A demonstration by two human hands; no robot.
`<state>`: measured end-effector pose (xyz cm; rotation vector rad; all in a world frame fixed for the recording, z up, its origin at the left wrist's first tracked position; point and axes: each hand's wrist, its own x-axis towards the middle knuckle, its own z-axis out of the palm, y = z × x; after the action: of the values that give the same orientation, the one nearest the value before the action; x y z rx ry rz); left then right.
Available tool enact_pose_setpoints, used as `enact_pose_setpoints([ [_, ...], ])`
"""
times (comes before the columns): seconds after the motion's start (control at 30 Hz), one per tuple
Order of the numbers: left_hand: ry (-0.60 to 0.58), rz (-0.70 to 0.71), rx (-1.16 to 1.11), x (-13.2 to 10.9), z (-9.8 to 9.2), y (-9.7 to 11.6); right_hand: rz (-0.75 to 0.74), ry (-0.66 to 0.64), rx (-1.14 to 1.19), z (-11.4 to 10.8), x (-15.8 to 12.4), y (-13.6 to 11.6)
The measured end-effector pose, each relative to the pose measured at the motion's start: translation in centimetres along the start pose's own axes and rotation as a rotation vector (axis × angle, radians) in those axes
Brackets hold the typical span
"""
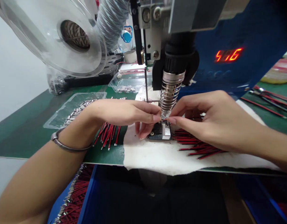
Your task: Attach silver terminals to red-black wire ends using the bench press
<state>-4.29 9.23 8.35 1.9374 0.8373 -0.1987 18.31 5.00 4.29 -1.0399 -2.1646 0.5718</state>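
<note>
Under the spring-wrapped tip of a soldering iron, my two hands meet fingertip to fingertip. My left hand comes in from the left, thumb and forefinger pinched at the tip; what they hold is too small to make out. From the other side, my right hand pinches a thin red-and-black wire, mostly hidden by the fingers. A small metal block on a black base sits just below the fingertips. Loose red-and-black wires lie beneath my right hand, and a bundle of tipped wires lies below my left wrist.
White cloth covers the table's front middle. Clear plastic trays with small silver parts stand left and behind. A large clear reel hangs upper left. The blue machine housing fills the right. A blue bin of wires sits below the edge.
</note>
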Motion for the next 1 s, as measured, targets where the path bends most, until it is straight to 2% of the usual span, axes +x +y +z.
enact_pose_setpoints([
  [1.0,-0.01,0.029,-0.025,-0.08,-0.19,-0.29,-0.002,-0.004,0.006,-0.13,-0.14,-0.04],
])
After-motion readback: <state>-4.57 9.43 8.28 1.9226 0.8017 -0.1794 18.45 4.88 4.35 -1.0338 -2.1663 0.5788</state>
